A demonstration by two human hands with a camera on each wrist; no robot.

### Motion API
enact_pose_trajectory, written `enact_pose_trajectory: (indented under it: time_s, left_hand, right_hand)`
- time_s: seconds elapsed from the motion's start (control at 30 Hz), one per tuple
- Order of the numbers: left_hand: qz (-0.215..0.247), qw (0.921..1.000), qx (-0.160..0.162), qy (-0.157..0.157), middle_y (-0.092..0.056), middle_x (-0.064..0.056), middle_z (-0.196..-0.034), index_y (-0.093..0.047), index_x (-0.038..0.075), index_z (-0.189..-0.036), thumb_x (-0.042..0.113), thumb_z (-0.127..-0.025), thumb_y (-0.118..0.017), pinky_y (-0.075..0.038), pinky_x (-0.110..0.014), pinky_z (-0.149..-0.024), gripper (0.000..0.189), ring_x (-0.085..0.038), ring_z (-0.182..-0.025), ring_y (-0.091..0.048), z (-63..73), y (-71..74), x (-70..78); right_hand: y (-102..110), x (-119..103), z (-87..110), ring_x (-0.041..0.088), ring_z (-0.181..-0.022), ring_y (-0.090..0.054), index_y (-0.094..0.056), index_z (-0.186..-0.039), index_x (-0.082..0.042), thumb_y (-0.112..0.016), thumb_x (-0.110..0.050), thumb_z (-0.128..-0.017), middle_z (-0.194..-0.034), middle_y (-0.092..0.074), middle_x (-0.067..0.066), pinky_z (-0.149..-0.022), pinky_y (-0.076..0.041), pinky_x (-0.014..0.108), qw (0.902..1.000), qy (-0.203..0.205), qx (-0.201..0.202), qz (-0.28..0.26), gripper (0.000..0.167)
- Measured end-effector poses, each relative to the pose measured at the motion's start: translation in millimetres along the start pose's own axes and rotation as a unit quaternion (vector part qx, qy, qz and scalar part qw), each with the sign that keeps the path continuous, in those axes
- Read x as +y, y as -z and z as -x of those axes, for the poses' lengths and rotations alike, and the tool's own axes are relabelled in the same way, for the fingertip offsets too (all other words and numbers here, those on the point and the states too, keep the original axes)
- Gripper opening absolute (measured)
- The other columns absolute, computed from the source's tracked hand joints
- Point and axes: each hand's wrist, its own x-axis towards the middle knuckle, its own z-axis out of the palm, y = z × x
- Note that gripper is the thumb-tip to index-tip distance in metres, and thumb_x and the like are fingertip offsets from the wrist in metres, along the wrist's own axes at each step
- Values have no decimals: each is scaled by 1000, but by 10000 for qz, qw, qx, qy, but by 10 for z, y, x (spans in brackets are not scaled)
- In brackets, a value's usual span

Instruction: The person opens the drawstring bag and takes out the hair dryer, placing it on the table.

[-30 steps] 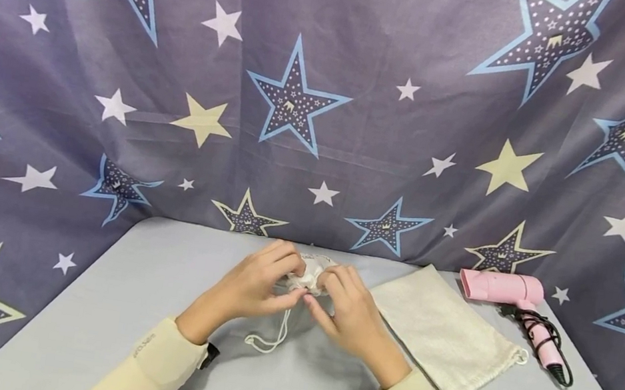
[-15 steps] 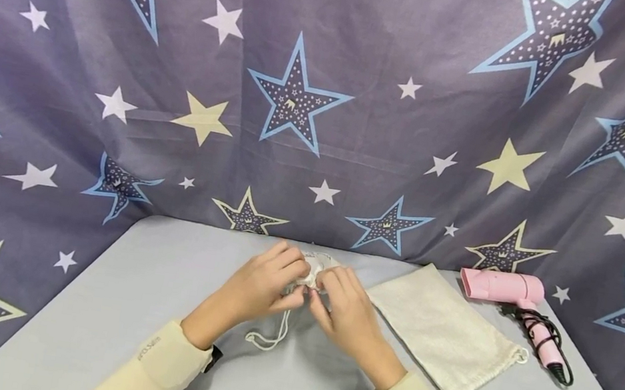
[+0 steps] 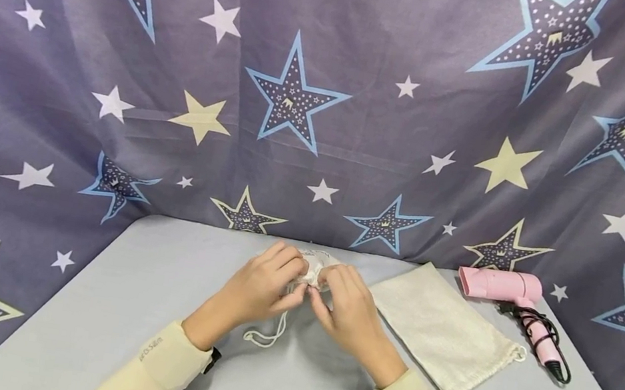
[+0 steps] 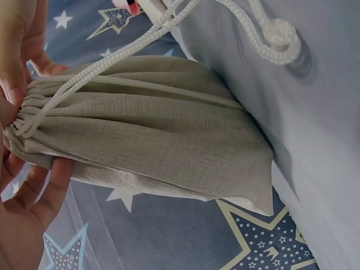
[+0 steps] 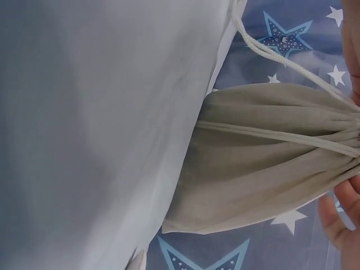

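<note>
A small beige drawstring bag (image 3: 316, 262) stands on the table with its gathered mouth up, mostly covered by the hands in the head view. My left hand (image 3: 265, 286) grips one side of that mouth with curled fingers and thumb. Opposite it, my right hand (image 3: 353, 305) pinches the other side, the thumb tips meeting at the front. In the left wrist view the bag's cloth (image 4: 163, 135) is full and pleated below the gathers. A white cord (image 4: 107, 64) runs from the mouth down to a knotted end. Another length of cord (image 5: 281, 135) lies along the bag in the right wrist view.
A larger flat drawstring bag (image 3: 443, 336) lies on the grey table (image 3: 105, 326) to the right. Beyond it is a pink hair dryer (image 3: 501, 286) with its black cable wound round the handle. A star-patterned curtain (image 3: 315, 175) hangs behind and at both sides.
Both hands stay at the bag's mouth, with only small finger movements and the thumbs drawn slightly up. The large bag and the hair dryer have not moved.
</note>
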Motion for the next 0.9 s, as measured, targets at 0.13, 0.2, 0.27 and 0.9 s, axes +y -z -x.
enact_pose_trajectory:
  time_s: [0.13,0.2,0.27,0.9]
  left_hand:
    - [-132,9997,14,-222,-59,-5,-95,-62,6,-97,16,-86,-57,-50,-32,-74,15,-23,-84,-53,3,-4,-9]
    - [-230,9991,36,-347,-59,-5,-94,-62,6,-95,15,-85,-57,-49,-32,-73,15,-23,-82,-53,-5,-13,0]
    - [-355,9984,59,-431,-59,-6,-93,-62,5,-95,14,-84,-57,-49,-32,-73,15,-23,-81,-53,-15,-26,18]
    - [-526,9973,-3,-512,-58,-6,-92,-61,5,-95,11,-78,-55,-49,-32,-76,19,-24,-82,-53,-13,-52,70]
  right_hand:
    - [3,-2,-7,22,-83,-55,-59,-107,-3,-67,-14,-91,-98,-60,7,-75,-48,34,10000,64,-35,20,21]
    - [-2,-10,-13,22,-84,-54,-60,-107,-3,-66,-13,-89,-98,-59,7,-76,-49,34,10000,77,-19,44,21]
    - [-7,-19,-16,23,-84,-55,-59,-105,-2,-64,-12,-88,-96,-59,7,-76,-49,34,9999,71,2,98,20]
    - [-21,-35,-15,21,-77,-52,-55,-93,-3,-56,0,-76,-84,-52,4,-70,-47,32,9995,183,157,187,17]
